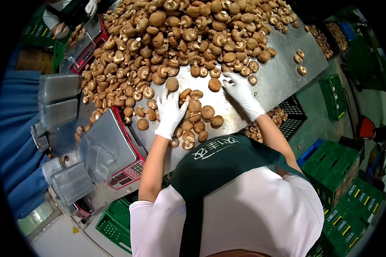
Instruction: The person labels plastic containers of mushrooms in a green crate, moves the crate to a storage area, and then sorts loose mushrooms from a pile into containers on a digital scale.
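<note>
A big heap of brown mushrooms (176,38) covers the upper part of the metal table (278,73). My left hand (170,112), in a white glove, rests with spread fingers at the left side of a small group of mushrooms (195,113). One round mushroom (172,84) lies just beyond its fingertips. My right hand (241,91), also gloved, is open beside a single mushroom (215,85) on the metal, its fingertips near the heap's front edge. Neither hand visibly holds anything.
A red-edged scale (116,145) carries a clear plastic tray (99,158) at the left. Stacked clear trays (58,100) stand farther left. A black crate (292,115) of mushrooms is below the table's right edge; green crates (330,167) stand lower right. A co-worker's gloved hand (91,7) shows upper left.
</note>
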Demonstrator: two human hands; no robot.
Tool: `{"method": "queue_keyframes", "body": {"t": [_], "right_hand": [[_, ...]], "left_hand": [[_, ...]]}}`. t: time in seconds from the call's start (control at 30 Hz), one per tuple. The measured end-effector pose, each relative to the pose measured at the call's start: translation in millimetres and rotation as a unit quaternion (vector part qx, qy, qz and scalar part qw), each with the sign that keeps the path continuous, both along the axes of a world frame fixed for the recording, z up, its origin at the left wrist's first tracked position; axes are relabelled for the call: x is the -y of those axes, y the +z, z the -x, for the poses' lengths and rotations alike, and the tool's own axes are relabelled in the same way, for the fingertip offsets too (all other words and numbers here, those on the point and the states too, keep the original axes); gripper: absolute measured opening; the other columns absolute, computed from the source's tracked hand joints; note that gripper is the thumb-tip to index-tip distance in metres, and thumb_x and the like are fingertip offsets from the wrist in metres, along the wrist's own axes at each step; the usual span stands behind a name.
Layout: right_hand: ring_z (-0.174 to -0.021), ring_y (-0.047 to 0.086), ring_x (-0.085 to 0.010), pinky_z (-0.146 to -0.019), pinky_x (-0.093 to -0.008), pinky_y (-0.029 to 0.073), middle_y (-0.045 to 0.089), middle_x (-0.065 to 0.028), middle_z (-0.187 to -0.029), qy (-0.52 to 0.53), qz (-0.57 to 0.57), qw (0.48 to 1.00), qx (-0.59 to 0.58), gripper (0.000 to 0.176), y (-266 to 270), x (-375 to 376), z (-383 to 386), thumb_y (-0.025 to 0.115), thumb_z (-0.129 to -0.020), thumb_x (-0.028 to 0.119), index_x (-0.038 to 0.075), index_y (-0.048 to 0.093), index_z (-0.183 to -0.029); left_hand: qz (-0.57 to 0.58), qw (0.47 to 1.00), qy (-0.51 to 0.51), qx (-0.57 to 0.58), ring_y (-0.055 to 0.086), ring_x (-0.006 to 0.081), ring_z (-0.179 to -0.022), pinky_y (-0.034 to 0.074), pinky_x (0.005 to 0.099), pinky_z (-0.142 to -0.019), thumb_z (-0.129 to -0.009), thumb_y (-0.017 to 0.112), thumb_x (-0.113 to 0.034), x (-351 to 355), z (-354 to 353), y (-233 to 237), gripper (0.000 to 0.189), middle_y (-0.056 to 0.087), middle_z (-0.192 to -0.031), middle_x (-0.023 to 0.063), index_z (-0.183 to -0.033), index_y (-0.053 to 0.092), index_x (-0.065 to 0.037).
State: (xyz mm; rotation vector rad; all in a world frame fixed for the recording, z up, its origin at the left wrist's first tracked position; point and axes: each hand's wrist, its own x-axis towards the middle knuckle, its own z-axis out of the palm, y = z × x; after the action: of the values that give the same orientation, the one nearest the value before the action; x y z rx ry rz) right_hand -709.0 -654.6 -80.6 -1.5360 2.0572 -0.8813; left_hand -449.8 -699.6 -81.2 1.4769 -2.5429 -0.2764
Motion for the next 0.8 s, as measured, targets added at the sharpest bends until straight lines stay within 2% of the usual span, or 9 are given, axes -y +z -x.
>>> {"method": "queue_keyframes", "body": {"t": [0.03, 0.1, 0.23, 0.5, 0.57, 0.67, 0.7, 0.77, 0.8], "right_hand": [[-0.085, 0.066, -0.0268, -0.074, -0.0358, 0.052, 0.065, -0.0151, -0.101, 0.033, 0.040, 0.992, -0.114, 0.041, -5, 13, -9, 0.062, -0.081, 0.017, 0.004, 0.055, -0.119], [-0.092, 0.061, -0.0346, -0.076, -0.0427, 0.050, 0.061, -0.0164, -0.107, 0.064, 0.037, 0.975, -0.212, 0.046, -23, 39, -21, 0.063, -0.079, 0.019, 0.004, 0.050, -0.120], [-0.090, 0.061, -0.0331, -0.073, -0.0424, 0.050, 0.060, -0.0169, -0.099, 0.030, -0.087, 0.985, -0.144, 0.043, -1, 53, -31, 0.070, -0.074, 0.026, 0.003, 0.051, -0.105], [-0.096, 0.060, -0.0335, -0.080, -0.0394, 0.049, 0.061, -0.0213, -0.103, -0.029, 0.023, 0.996, -0.083, 0.049, -31, 39, -28, 0.071, -0.073, 0.025, 0.001, 0.056, -0.113], [-0.093, 0.061, -0.0335, -0.079, -0.0397, 0.049, 0.063, -0.0206, -0.099, -0.022, 0.005, 0.995, -0.100, 0.042, -29, 38, -26, 0.071, -0.073, 0.025, 0.001, 0.060, -0.106], [-0.085, 0.063, -0.0333, -0.077, -0.0397, 0.050, 0.064, -0.0194, -0.093, 0.008, -0.076, 0.992, -0.098, 0.040, -16, 38, -25, 0.071, -0.072, 0.028, 0.003, 0.061, -0.103], [-0.083, 0.064, -0.0318, -0.076, -0.0384, 0.050, 0.065, -0.0186, -0.089, -0.006, -0.095, 0.993, -0.065, 0.039, -11, 37, -25, 0.070, -0.072, 0.029, 0.004, 0.062, -0.101], [-0.077, 0.065, -0.0288, -0.072, -0.0358, 0.050, 0.065, -0.0169, -0.081, -0.031, -0.133, 0.991, 0.001, 0.036, -3, 32, -24, 0.069, -0.072, 0.031, 0.006, 0.062, -0.096], [-0.073, 0.065, -0.0216, -0.069, -0.0312, 0.050, 0.065, -0.0125, -0.077, -0.037, -0.121, 0.991, 0.053, 0.035, -4, 28, -21, 0.067, -0.072, 0.029, 0.006, 0.061, -0.097]], "left_hand": [[-0.018, 1.000, 0.007, -0.012, 0.044, 0.0313, -0.121, 0.027, 0.0505, -0.101, -0.078, 0.064, -0.032, -6, -10, -2, 0.048, 0.058, -0.116, 0.0120, -0.119, 0.053, -0.008], [-0.004, 1.000, -0.001, -0.028, 0.046, 0.0308, -0.118, 0.027, 0.0497, -0.102, -0.079, 0.064, -0.030, -15, -23, -1, 0.046, 0.056, -0.119, 0.0098, -0.119, 0.053, -0.009], [-0.011, 0.992, 0.005, -0.123, 0.047, 0.0310, -0.117, 0.031, 0.0447, -0.101, -0.078, 0.066, -0.023, -19, -32, 9, 0.044, 0.054, -0.122, 0.0125, -0.118, 0.054, -0.008], [-0.004, 0.979, -0.001, -0.205, 0.049, 0.0319, -0.116, 0.039, 0.0397, -0.097, -0.080, 0.064, -0.021, 25, 15, 8, 0.044, 0.049, -0.129, 0.0142, -0.121, 0.054, -0.009], [-0.002, 0.982, -0.037, -0.184, 0.049, 0.0318, -0.116, 0.041, 0.0403, -0.096, -0.080, 0.063, -0.023, 41, 38, 4, 0.046, 0.049, -0.129, 0.0145, -0.123, 0.053, -0.010], [0.005, 0.997, -0.074, -0.037, 0.046, 0.0316, -0.118, 0.040, 0.0414, -0.095, -0.078, 0.064, -0.027, 58, 69, -2, 0.057, 0.046, -0.133, 0.0138, -0.130, 0.046, -0.015], [0.003, 0.997, -0.072, 0.026, 0.045, 0.0310, -0.119, 0.040, 0.0419, -0.095, -0.078, 0.064, -0.028, 61, 75, -3, 0.060, 0.045, -0.134, 0.0130, -0.132, 0.043, -0.016], [-0.007, 0.998, -0.062, 0.027, 0.044, 0.0292, -0.118, 0.040, 0.0430, -0.093, -0.077, 0.065, -0.029, 65, 79, -11, 0.062, 0.047, -0.130, 0.0108, -0.133, 0.041, -0.017], [-0.021, 0.998, -0.053, 0.022, 0.046, 0.0292, -0.115, 0.041, 0.0432, -0.091, -0.077, 0.065, -0.029, 65, 79, -10, 0.061, 0.049, -0.127, 0.0102, -0.132, 0.042, -0.017]]}}
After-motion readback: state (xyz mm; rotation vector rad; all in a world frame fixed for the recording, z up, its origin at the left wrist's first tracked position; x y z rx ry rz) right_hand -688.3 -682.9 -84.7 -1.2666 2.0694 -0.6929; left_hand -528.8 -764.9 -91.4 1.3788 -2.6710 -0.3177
